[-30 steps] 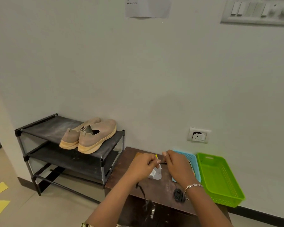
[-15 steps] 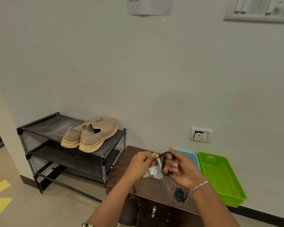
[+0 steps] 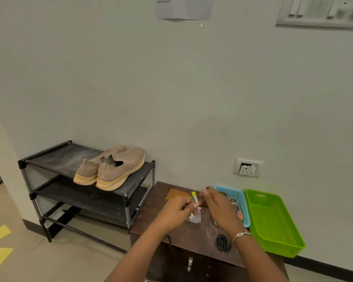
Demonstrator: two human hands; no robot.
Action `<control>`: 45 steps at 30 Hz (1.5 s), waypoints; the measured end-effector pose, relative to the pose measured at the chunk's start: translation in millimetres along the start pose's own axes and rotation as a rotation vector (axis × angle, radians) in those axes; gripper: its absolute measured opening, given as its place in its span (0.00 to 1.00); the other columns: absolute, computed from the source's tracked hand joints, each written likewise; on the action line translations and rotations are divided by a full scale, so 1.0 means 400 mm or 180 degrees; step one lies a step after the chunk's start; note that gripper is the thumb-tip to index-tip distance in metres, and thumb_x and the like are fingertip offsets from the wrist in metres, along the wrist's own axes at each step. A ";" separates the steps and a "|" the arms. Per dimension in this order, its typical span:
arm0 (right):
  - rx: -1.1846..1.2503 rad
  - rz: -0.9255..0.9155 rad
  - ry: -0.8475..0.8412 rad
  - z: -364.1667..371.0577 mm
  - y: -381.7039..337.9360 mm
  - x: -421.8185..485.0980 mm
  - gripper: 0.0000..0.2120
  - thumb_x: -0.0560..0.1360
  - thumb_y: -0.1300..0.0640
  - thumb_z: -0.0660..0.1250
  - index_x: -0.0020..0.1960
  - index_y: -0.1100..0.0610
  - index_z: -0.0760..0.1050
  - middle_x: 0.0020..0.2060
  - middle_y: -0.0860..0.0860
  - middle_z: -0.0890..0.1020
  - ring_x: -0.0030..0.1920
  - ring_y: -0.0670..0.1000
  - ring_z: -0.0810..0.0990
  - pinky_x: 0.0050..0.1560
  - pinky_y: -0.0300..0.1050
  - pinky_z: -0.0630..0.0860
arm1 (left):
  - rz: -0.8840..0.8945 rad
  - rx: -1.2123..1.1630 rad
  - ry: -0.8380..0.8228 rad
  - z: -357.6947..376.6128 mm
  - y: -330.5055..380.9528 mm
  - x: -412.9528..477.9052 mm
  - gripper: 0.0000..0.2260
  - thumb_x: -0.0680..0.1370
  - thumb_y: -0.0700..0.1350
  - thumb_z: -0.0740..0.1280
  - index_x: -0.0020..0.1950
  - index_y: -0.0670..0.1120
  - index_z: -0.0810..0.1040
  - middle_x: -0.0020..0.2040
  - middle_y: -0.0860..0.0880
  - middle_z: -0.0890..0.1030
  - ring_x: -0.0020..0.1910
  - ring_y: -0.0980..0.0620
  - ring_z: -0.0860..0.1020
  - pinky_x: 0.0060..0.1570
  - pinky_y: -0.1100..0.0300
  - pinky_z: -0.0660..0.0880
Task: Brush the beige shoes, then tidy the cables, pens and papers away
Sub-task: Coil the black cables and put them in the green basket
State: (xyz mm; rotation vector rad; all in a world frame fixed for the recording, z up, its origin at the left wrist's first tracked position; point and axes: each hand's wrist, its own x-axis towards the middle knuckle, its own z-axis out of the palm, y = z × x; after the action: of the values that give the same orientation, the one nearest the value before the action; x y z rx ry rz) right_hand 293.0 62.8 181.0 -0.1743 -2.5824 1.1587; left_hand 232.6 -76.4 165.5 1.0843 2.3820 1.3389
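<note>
The two beige shoes (image 3: 110,169) stand side by side on the top shelf of a black rack (image 3: 49,159). Over the brown cabinet top (image 3: 151,218), my left hand (image 3: 176,213) pinches a thin black cable whose loose end hangs down by my wrist (image 3: 168,240). Close beside it, my right hand (image 3: 218,208) holds the same cable, with a black loop showing at its fingertips (image 3: 207,188). A second black cable (image 3: 222,242) lies coiled on the cabinet under my right wrist. Crumpled white paper (image 3: 195,218) lies below my hands.
A yellow pen (image 3: 194,195) and a brown flat item (image 3: 176,195) lie behind my hands. A small blue basket (image 3: 235,193) with items in it and a green basket (image 3: 273,220) sit to the right. A wall socket (image 3: 248,167) is above them.
My hands drew apart with a cable loop round my right fingers, then came back together. The view has shifted slightly.
</note>
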 end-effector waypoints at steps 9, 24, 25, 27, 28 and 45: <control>0.2137 0.1302 -0.1655 -0.038 0.004 -0.035 0.24 0.77 0.44 0.55 0.31 0.58 0.75 0.18 0.50 0.71 0.18 0.45 0.68 0.30 0.38 0.73 | -0.0112 -0.0073 0.0300 -0.025 -0.017 0.010 0.15 0.79 0.49 0.61 0.32 0.52 0.70 0.30 0.50 0.71 0.30 0.54 0.68 0.35 0.59 0.64; 0.1675 0.0007 0.0489 -0.016 -0.018 -0.004 0.13 0.81 0.56 0.52 0.48 0.57 0.74 0.43 0.54 0.82 0.45 0.48 0.81 0.46 0.32 0.76 | 0.0000 -0.0177 0.0111 0.014 0.011 -0.012 0.15 0.79 0.48 0.63 0.32 0.54 0.73 0.25 0.55 0.69 0.26 0.61 0.66 0.29 0.71 0.61; 0.0936 -0.0111 0.0382 -0.016 -0.011 -0.008 0.13 0.81 0.55 0.52 0.47 0.57 0.74 0.42 0.53 0.82 0.45 0.48 0.81 0.45 0.32 0.74 | 0.0025 -0.0227 0.0171 0.007 0.011 -0.011 0.15 0.79 0.48 0.63 0.32 0.53 0.73 0.26 0.55 0.70 0.26 0.61 0.66 0.29 0.71 0.62; -0.0087 -0.0146 0.0085 -0.016 0.004 -0.011 0.15 0.80 0.51 0.53 0.45 0.58 0.73 0.40 0.53 0.82 0.43 0.49 0.80 0.44 0.37 0.72 | 0.0076 -0.0290 0.0311 -0.007 0.011 -0.008 0.14 0.79 0.47 0.63 0.33 0.52 0.74 0.29 0.54 0.71 0.29 0.60 0.67 0.31 0.69 0.63; -0.0333 -0.0089 -0.0089 -0.016 0.006 -0.014 0.16 0.80 0.48 0.52 0.44 0.57 0.73 0.38 0.52 0.81 0.40 0.48 0.79 0.43 0.38 0.72 | 0.0086 -0.0312 0.0365 -0.014 0.011 -0.005 0.13 0.78 0.47 0.63 0.33 0.52 0.74 0.29 0.54 0.72 0.30 0.60 0.69 0.33 0.68 0.64; 0.5622 0.0723 -0.0091 -0.011 -0.041 -0.007 0.23 0.44 0.59 0.84 0.37 0.64 0.82 0.32 0.56 0.80 0.32 0.53 0.81 0.43 0.51 0.82 | -0.0049 -0.0205 0.0273 0.012 -0.006 -0.011 0.15 0.80 0.47 0.61 0.33 0.53 0.72 0.28 0.55 0.68 0.27 0.61 0.67 0.31 0.70 0.62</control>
State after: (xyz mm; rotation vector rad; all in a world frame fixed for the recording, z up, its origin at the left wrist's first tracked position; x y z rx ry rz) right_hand 297.4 54.5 195.4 -0.0149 -0.7449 2.8632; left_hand 236.8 -77.1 160.2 1.0089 2.3834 1.4747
